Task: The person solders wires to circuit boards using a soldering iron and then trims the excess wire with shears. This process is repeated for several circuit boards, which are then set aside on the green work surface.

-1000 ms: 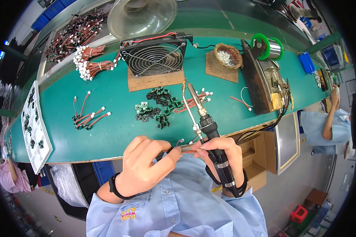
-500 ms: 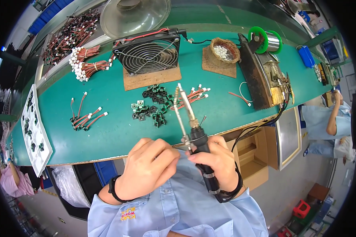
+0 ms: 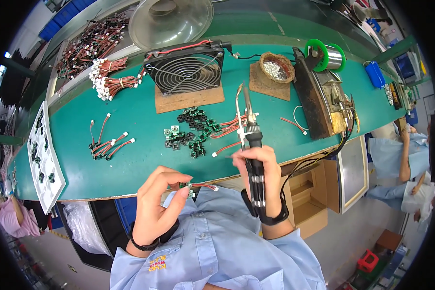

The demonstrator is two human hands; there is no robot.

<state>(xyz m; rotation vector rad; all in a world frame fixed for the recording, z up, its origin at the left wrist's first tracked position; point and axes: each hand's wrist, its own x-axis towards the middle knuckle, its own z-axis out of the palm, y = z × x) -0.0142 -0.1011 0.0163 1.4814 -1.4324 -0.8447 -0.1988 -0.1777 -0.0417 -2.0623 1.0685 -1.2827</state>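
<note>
My left hand [image 3: 154, 205] pinches a small green circuit board [image 3: 190, 187] between thumb and fingertips, just off the bench's front edge. Short red and black wires [image 3: 205, 185] with a white plug stick out from the board to the right. In my right hand [image 3: 268, 166] is a black-handled soldering iron [image 3: 254, 140], its tip pointing up and away. A thin metal tube [image 3: 238, 106] runs alongside the iron's barrel. Beyond the hands lies a pile of black and green small boards [image 3: 194, 126], with loose wire leads [image 3: 232, 128] beside it.
A black fan [image 3: 186, 72] stands on a board at the back. To its right are a bowl of solder bits [image 3: 275, 67], a solder spool [image 3: 331, 57] and a metal fixture [image 3: 319, 96]. Wired boards [image 3: 108, 147] and a white tray [image 3: 46, 164] lie left. A cord [image 3: 304, 162] trails from the iron.
My hands have moved apart. The left went slightly left and down, and the board with wires now shows in its fingers. The right shifted right, swinging the iron more upright.
</note>
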